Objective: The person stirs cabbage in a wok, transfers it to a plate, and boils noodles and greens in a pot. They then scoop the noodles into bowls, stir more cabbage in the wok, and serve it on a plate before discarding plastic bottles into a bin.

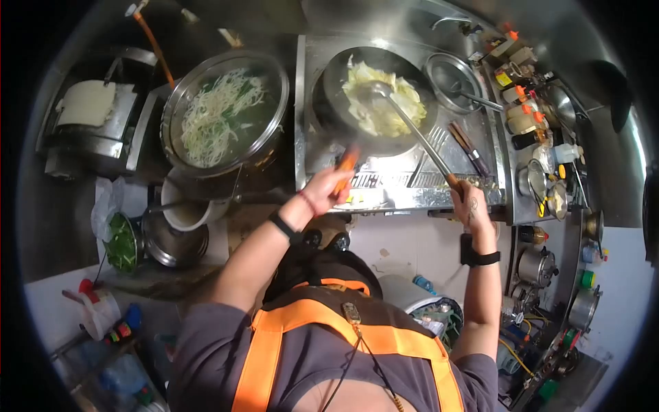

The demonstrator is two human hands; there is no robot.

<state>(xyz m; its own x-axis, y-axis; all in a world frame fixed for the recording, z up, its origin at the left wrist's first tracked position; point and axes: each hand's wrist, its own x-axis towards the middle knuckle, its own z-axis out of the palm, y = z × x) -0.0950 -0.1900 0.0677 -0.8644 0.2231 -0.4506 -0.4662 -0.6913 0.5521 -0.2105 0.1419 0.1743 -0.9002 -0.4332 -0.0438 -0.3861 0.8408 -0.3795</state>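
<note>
At the stove (403,196), our left grip (325,192) clasps an orange handle (348,162) and our right grip (471,203) the ladle (417,135), which sits among leaves (406,110) inside the wok (334,82). Pushing too hard, or tipping the wok, could send leaves onto the stove.

No legible text, brands, numbers or signs
</note>
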